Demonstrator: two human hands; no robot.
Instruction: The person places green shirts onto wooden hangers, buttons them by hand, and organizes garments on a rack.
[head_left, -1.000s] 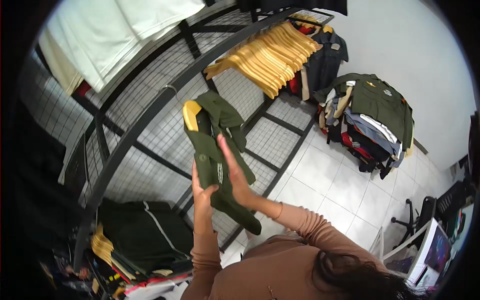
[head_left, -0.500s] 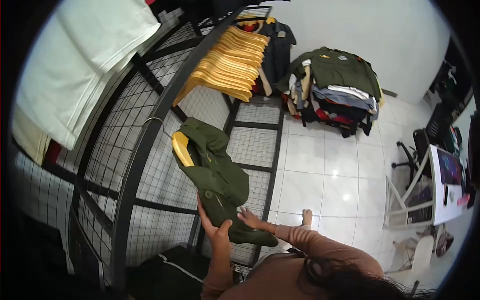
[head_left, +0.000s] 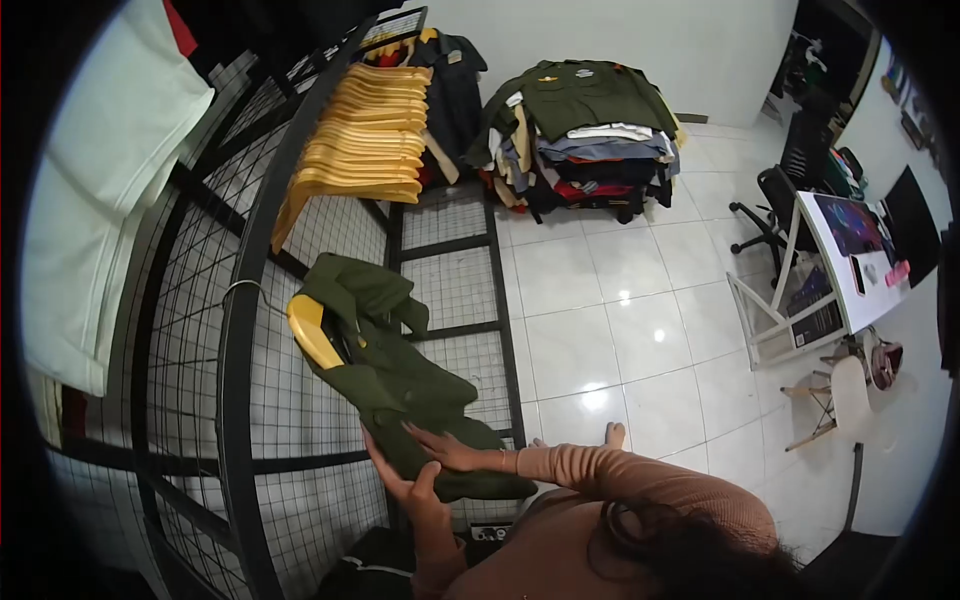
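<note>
A dark green jacket (head_left: 400, 370) hangs on a yellow hanger (head_left: 315, 333), hooked to the black rack rail. My left hand (head_left: 408, 490) holds the lower part of the jacket at its left edge, thumb in front and fingers partly hidden along the side. Flat against the jacket's front lies my right hand (head_left: 448, 450), its fingers stretched out and touching the cloth.
Several bare yellow hangers (head_left: 365, 130) fill the rail farther along the black mesh rack (head_left: 235, 370). A pile of folded clothes (head_left: 600, 110) stands by the wall. White garments (head_left: 110, 200) hang at left. A desk (head_left: 850, 280) and chairs are at right.
My right hand has moved left from beside the jacket onto its front. My left hand stays at the jacket's edge. The view has turned to the right.
</note>
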